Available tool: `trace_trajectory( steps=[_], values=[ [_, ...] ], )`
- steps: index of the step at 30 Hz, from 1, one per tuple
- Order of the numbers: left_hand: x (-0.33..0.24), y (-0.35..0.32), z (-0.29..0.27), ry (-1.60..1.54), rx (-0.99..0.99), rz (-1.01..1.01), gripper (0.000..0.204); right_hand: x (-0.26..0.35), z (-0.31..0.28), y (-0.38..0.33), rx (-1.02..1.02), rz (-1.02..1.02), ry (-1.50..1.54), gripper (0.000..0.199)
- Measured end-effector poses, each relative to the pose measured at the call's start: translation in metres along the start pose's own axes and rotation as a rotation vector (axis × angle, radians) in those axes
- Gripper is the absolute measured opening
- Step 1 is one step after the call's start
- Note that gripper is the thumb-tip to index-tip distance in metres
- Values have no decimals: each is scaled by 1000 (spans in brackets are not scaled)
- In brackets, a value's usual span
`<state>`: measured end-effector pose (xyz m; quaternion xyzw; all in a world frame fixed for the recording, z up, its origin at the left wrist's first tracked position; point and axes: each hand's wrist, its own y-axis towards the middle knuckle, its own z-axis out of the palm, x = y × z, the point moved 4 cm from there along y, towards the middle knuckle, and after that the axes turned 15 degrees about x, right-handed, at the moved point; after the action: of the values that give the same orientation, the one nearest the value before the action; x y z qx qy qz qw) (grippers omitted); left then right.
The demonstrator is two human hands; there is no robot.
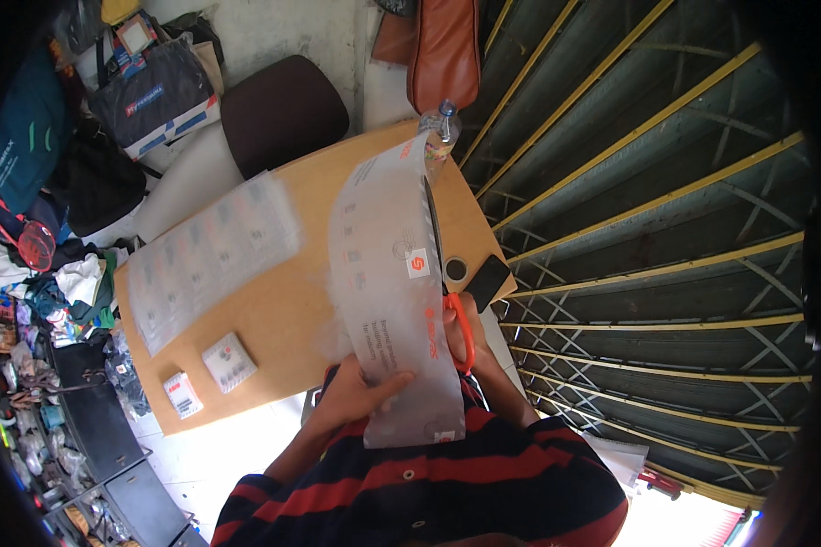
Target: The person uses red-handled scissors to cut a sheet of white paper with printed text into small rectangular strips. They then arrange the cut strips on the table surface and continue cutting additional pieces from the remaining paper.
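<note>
A long, frosted plastic sheet [374,273] with orange and grey print stands up from my body toward the far side of the table. My left hand [363,394] grips its near left part, the thumb lying on top and the other fingers hidden beneath. At the sheet's right edge, my right hand [472,333] is closed around the orange handle of a pair of scissors [466,339]. A dark blade runs along that edge, partly covered by the sheet, so I cannot tell how the blades stand.
On the brown table [287,324] lie flat printed plastic sheets [214,251], a small clear-wrapped pack [229,363], a white packet [182,396], a tape roll [456,269] and a dark phone [491,278]. A plastic bottle [442,128] stands at the far corner. A folding metal gate [648,246] borders the right.
</note>
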<state>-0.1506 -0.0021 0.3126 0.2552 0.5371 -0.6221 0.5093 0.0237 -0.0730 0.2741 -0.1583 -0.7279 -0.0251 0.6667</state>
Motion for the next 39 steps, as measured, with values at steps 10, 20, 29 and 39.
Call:
trace_trajectory(
  steps=[10,20,29,39],
  values=[
    [-1,-1,2,8,1,-31,23,17,-3,5,-14,-112,-23,72],
    [-2,0,3,59,22,-104,26,8,-15,7,16,75,-18,89],
    [-14,5,-30,340,228,401,27,30,-11,7,105,-116,83,70],
    [-36,21,-52,345,90,243,20,29,-22,18,35,-290,100,57]
  ],
)
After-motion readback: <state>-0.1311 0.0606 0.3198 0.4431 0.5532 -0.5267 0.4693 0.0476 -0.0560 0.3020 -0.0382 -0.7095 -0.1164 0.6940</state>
